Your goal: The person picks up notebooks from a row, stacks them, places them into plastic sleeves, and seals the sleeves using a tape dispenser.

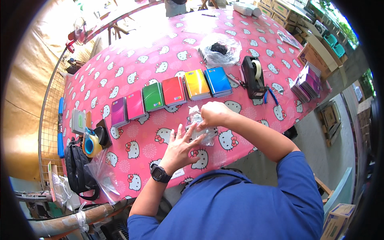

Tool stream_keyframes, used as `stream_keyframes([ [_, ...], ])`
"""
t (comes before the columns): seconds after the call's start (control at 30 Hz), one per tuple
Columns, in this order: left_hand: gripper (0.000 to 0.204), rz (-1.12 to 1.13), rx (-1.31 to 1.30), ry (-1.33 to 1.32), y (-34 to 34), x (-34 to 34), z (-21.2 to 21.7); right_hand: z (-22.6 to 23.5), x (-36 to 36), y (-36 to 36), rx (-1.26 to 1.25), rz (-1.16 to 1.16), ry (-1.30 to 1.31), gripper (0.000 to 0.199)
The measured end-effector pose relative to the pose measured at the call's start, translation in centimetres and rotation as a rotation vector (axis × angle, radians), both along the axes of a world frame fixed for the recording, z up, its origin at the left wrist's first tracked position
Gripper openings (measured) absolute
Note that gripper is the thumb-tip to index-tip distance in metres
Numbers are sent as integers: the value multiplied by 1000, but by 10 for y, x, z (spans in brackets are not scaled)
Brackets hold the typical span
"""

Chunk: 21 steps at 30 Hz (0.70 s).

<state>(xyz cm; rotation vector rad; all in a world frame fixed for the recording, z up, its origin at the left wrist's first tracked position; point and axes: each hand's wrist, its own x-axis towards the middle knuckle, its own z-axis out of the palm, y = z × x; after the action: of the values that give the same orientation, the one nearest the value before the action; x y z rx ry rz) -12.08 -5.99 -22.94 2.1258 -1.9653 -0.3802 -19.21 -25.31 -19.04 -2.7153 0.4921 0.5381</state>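
Note:
A crumpled clear plastic bag point(207, 138) lies on the pink table cover in front of me. My right hand point(215, 115) is closed, its fingers bunched on the bag's upper part. Flat beside it, with fingers spread, my left hand point(182, 149) touches the bag's left edge with its fingertips. Whatever the bag may hold is hard to make out. Just beyond my hands runs a row of spiral notebook stacks: purple point(119, 111), pink point(135, 104), green point(153, 97), red point(173, 90), yellow point(196, 84) and blue point(218, 81).
Right of the row stand a black tape dispenser point(253, 78), blue-handled pliers point(272, 96) and more purple notebooks point(307, 84). An open plastic bag with black contents point(218, 49) sits farther back. At left are tape rolls point(92, 145) and a black backpack point(80, 170).

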Motion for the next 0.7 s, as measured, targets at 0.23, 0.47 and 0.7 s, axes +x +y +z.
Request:
stream_keyframes([
  [0.23, 78, 113, -220, 81, 2, -3, -26, -18, -77, -56, 22, 37, -367, 42],
  [0.47, 51, 224, -640, 177, -15, -16, -61, -47, -70, 43, 495, -8, -1151, 14],
  [0.7, 86, 512, -702, 573, -24, -17, -54, -91, -44, -21, 904, -292, -653, 16],
])
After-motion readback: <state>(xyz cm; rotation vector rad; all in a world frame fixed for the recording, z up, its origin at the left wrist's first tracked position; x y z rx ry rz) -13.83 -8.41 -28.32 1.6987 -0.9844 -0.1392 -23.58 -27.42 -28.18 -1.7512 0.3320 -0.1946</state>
